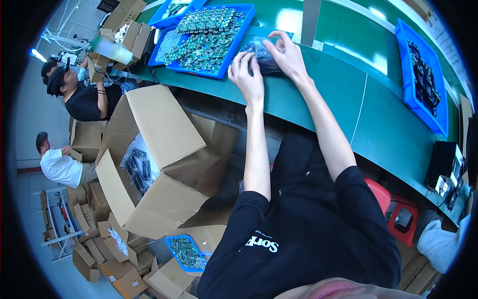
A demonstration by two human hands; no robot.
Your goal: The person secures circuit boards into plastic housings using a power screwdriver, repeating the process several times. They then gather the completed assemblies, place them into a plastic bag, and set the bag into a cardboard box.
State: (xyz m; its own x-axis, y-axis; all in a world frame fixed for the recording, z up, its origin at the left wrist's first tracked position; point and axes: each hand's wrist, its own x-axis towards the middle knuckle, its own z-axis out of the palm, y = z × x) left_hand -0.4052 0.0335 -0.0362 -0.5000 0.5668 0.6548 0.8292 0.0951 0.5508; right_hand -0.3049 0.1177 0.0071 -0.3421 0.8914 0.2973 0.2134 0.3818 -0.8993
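On the green bench top, a clear plastic bag with dark contents [268, 65] lies between my two hands. My left hand [247, 77] has its fingers curled over the bag's left side. From the right, my right hand [289, 57] grips the bag's upper part with bent fingers and thumb. What exactly is inside the bag cannot be made out. Just left of my hands stands a blue tray [225, 67] heaped with rows of small green circuit boards [209, 40].
An open cardboard box [169, 129] with bagged dark parts stands below the bench at left. Another blue tray [406, 74] with black parts sits at far right, near a black device [443, 167]. A red stool [403, 222] is at right. Other people are at left and lower right.
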